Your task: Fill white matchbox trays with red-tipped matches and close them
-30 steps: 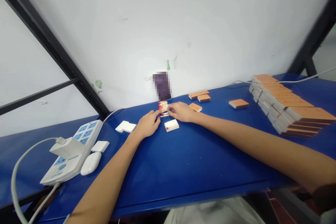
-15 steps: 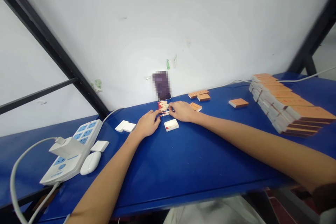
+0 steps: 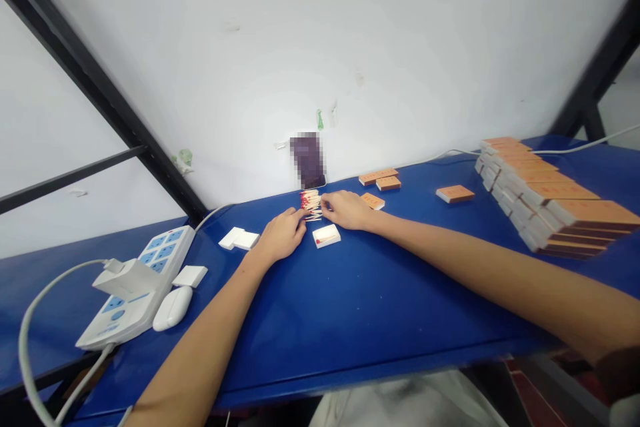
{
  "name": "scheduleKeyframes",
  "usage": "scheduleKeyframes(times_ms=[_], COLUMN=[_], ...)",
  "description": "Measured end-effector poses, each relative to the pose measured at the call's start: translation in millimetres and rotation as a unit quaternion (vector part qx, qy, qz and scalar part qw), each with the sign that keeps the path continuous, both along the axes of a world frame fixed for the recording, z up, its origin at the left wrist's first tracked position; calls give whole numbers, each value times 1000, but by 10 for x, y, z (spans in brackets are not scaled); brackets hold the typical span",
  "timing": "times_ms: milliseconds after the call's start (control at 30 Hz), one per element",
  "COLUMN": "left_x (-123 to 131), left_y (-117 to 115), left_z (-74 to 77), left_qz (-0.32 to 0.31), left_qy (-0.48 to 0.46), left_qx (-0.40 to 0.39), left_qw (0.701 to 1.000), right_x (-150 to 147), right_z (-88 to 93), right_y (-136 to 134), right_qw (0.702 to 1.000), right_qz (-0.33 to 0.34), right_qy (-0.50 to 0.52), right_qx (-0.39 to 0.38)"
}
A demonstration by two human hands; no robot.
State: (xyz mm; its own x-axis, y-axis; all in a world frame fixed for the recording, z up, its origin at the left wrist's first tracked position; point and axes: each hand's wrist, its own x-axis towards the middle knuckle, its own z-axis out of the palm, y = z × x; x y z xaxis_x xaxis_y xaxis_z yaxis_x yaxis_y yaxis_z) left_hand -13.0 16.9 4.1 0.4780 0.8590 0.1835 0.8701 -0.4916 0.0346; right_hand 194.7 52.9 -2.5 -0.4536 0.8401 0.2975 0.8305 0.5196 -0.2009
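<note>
Grip unclear on both sides: left hand (image 3: 280, 233) has fingertips at the red heads of the matches (image 3: 311, 202), right hand (image 3: 347, 209) is curled narrow by the bare ends. Can't tell if either pinches a stick. Pile lies on the blue bench (image 3: 350, 307) near its far edge, around mid-length; nearest sticks look skewed. White tray (image 3: 329, 244) sits just beside, toward the front edge, red-headed match inside. Orange matchbox (image 3: 373, 201) is partly hidden behind the right wrist. Best approach, I'd say: left fingers as a stop, right ones nudging the stick ends lightly until parallel. Heads all one way. Hard squeezing would probably make them roll or ride up.
</note>
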Motion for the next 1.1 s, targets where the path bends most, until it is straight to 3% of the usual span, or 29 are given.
scheduleKeyframes(times_ms=[400,633,833,1100], left_x=[48,31,11,29], left_y=[-36,-28,1,1], left_z=[30,36,10,23], left_qz=[-41,-8,6,11], left_qy=[-34,-46,-68,-104], left_qx=[-4,2,2,20], left_qw=[999,999,998,994], right_x=[6,18,31,49], right_z=[-2,23,34,5], right_y=[11,2,64,77], right_qw=[1000,999,991,990], right_qz=[19,27,33,46], right_qy=[18,28,104,114], right_qx=[-10,-16,-80,-71])
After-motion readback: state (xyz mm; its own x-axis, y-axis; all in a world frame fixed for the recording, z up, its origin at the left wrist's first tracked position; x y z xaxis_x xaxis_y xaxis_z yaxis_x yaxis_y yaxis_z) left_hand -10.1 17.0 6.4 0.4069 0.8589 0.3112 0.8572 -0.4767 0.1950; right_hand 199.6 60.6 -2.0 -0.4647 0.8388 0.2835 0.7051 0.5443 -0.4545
